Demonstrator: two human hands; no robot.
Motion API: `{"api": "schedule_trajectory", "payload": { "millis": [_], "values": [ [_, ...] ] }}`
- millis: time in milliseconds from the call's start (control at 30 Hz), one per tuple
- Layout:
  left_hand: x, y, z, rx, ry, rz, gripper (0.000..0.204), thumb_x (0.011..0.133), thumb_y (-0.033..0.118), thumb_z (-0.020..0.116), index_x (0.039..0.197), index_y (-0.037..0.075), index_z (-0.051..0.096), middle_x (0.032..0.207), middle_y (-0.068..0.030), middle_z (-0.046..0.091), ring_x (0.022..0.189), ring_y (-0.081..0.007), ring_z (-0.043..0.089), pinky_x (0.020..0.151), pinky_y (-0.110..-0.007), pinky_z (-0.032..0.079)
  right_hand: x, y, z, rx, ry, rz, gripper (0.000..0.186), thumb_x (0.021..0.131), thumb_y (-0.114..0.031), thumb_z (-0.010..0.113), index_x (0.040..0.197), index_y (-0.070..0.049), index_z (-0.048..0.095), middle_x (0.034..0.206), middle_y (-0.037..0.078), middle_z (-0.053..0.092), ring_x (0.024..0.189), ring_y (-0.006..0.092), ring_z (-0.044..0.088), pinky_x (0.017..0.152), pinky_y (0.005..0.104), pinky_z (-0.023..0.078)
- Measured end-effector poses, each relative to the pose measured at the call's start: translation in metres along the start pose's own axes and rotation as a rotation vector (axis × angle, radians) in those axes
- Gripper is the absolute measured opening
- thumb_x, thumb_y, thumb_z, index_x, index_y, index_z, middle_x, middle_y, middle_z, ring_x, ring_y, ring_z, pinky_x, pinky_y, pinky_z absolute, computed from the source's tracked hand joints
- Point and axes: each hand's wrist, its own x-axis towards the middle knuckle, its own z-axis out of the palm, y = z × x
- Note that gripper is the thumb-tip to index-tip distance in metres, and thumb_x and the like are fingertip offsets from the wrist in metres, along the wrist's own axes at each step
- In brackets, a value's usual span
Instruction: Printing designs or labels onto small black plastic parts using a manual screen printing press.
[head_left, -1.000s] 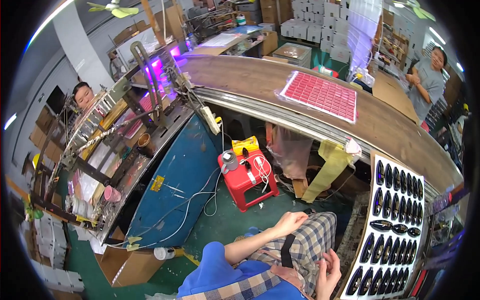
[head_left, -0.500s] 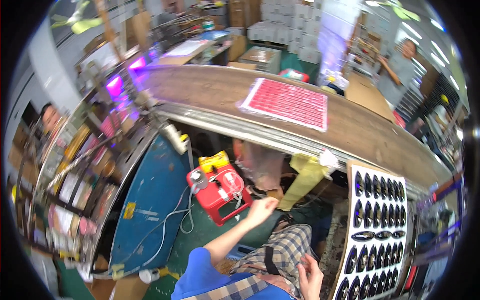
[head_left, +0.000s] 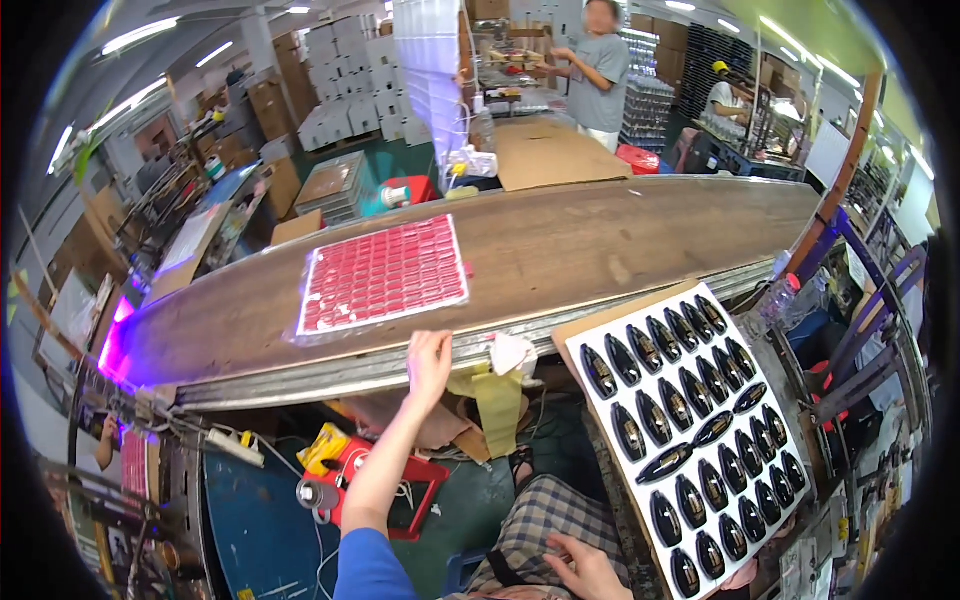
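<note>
My left hand (head_left: pixel 430 362) is raised over the metal near edge of a brown conveyor belt (head_left: pixel 560 235), its fingers curled closed. Whether anything is inside them is hidden. Just beyond it, a sheet of red pieces in rows (head_left: pixel 385 275) lies on the belt, with a white border and clear film around it. Low in front of my body, my right hand (head_left: pixel 585 568) hangs with its fingers apart, above the checkered apron (head_left: pixel 560 520), and holds nothing. To its right rests a white board (head_left: pixel 655 383) bearing rows of glossy black pointed-oval pieces.
Under the belt stand a red stool (head_left: pixel 432 485) with a yellow packet (head_left: pixel 322 448) and a blue panel (head_left: pixel 255 520). A white crumpled cloth (head_left: pixel 512 355) and yellow strip (head_left: pixel 498 412) hang from the rail. Another person (head_left: pixel 598 70) stands beyond the belt by cardboard (head_left: pixel 560 150).
The view has swung to the right. My left hand has risen from beside the red stool to the belt's near edge, still curled. My right hand stays low and open.
</note>
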Motion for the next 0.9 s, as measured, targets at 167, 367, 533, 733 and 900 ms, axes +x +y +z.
{"api": "schedule_trajectory", "payload": {
  "millis": [167,367,533,733,900],
  "values": [
    [0.075,-0.046,0.058,0.225,-0.176,0.169,0.033,0.064,0.010,0.065,0.095,0.005,0.057,0.098,-0.0122,0.052,0.102,-0.0309,0.042,0.089,-0.042,0.032,0.019,0.007,-0.005,0.010,0.003,0.044,0.031,0.081,-0.016,0.057,0.108,-0.003,0.051,0.085,0.019,0.060,0.074,0.0304,0.061,0.063,0.0332,0.048],
    [0.136,-0.078,0.105,0.523,-0.466,-0.017,0.053,0.057,0.026,0.071,0.103,0.005,0.056,0.127,-0.0182,0.032,0.126,-0.0369,0.016,0.102,-0.052,0.013,0.041,0.002,-0.013,0.100,0.017,0.065,0.031,0.081,-0.019,0.056,0.108,-0.004,0.051,0.087,0.020,0.060,0.075,0.0313,0.060,0.064,0.0339,0.048],
    [0.162,-0.101,0.132,0.747,-0.810,-0.055,0.073,0.052,0.034,0.073,0.112,0.001,0.048,0.138,-0.0261,0.009,0.128,-0.0428,-0.005,0.100,-0.058,-0.001,0.054,0.034,0.001,0.119,-0.056,0.206,0.033,0.082,-0.024,0.056,0.108,-0.004,0.051,0.088,0.019,0.060,0.077,0.0313,0.061,0.066,0.0352,0.048],
    [0.176,-0.110,0.146,0.866,-0.942,-0.051,0.061,0.054,0.030,0.071,0.105,0.000,0.055,0.138,-0.0253,0.010,0.129,-0.0422,-0.003,0.101,-0.058,-0.001,0.067,0.054,0.015,0.144,-0.055,0.214,0.033,0.083,-0.022,0.055,0.110,-0.003,0.050,0.088,0.018,0.060,0.077,0.0298,0.061,0.067,0.0350,0.047],
    [0.179,-0.102,0.135,0.651,-0.804,0.069,0.044,0.054,0.027,0.067,0.090,0.001,0.062,0.136,-0.0236,0.021,0.130,-0.0388,0.002,0.102,-0.055,0.002,0.072,0.054,0.023,0.157,-0.072,0.241,0.031,0.083,-0.020,0.054,0.110,-0.003,0.050,0.083,0.017,0.060,0.072,0.0264,0.060,0.064,0.0329,0.046]
  ]
}}
